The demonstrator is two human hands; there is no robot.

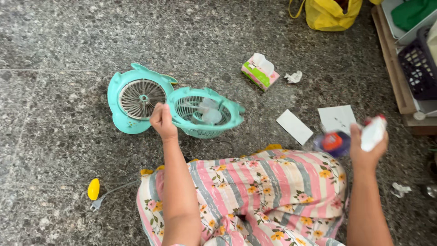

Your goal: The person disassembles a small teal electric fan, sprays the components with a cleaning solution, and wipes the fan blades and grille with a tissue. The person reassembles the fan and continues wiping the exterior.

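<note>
My left hand (162,121) grips the rim of a teal fan body (207,114) with clear blades showing inside its grille, tilted up off the floor. Beside it on the left lies the detached teal front cover (132,98) with its round grille facing up. My right hand (369,145) is raised at the right and holds a white bottle (373,132) with a red tip. Just left of that hand sits a blurred bluish object with an orange-red top (332,142). My lap in a striped floral garment (255,196) fills the lower middle.
On the speckled stone floor lie a tissue box (259,71), a crumpled tissue (294,77), two white cards (295,126) (337,118), a yellow-handled tool (94,189) and another crumpled scrap (400,189). A yellow bag (327,13) and shelf with a dark basket (416,68) stand at top right.
</note>
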